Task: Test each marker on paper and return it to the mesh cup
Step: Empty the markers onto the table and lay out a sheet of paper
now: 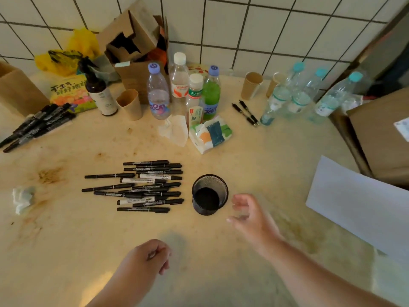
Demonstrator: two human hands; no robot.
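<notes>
A black mesh cup [209, 194] stands upright in the middle of the table, with nothing visible inside. Just left of it lies a pile of several black markers [143, 186], all capped and lying roughly sideways. A white sheet of paper [358, 204] lies at the right, partly over the table edge. My right hand [247, 214] hovers just right of the cup, fingers apart and curled, holding nothing. My left hand [147, 257] is low in front of the cup, fingers loosely curled in, nothing seen in it.
A second bundle of black markers [37, 126] lies at far left. Several bottles [183, 94], paper cups [130, 104], a tissue pack [210, 134], two pens [245, 113] and cardboard boxes [382, 134] crowd the back and right. A crumpled tissue [22, 199] sits at left.
</notes>
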